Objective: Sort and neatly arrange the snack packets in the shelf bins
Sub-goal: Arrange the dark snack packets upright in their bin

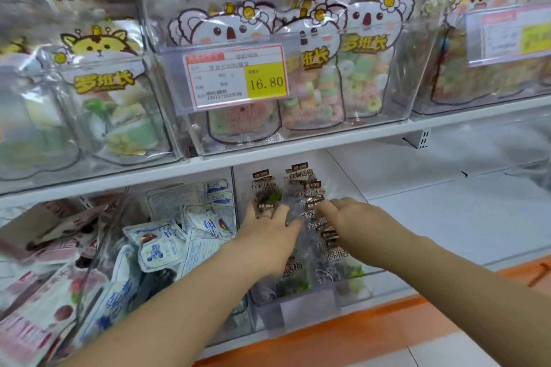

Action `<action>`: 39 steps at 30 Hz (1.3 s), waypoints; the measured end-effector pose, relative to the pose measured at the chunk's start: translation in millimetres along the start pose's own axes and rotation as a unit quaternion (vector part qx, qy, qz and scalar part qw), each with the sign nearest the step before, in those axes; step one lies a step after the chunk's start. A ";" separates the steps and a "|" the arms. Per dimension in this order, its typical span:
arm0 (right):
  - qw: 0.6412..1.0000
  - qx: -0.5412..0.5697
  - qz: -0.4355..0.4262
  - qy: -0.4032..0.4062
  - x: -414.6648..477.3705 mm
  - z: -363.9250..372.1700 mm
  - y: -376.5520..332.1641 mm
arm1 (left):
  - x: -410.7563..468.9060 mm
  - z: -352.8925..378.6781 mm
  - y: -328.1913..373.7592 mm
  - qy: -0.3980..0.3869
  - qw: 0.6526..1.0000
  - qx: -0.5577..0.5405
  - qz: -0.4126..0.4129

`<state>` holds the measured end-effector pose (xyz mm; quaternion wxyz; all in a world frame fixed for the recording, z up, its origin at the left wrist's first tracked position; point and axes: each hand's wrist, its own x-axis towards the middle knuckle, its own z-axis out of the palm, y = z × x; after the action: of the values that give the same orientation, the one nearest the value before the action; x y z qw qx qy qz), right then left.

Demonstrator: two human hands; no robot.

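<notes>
Both hands are in the clear bin at the lower shelf front edge, on a heap of plum packets too blurred to count. Left hand lies flat, fingers spread. Right hand digs in, grip unclear. Bare shelf board runs rightward.

glossy clear plastic bins, crinkly packets
</notes>
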<state>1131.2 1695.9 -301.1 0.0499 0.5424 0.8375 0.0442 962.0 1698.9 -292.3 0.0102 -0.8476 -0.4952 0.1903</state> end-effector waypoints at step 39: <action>0.952 0.294 -0.052 -0.069 123.4 -2.0 -4.2 | -3.5 22.0 -26.0 0.100 0.995 -0.009 0.007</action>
<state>1076.9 1806.9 -304.1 -0.0522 0.4907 0.8348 -0.2441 931.4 1705.4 -306.3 0.0504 -0.8660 -0.4873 0.1000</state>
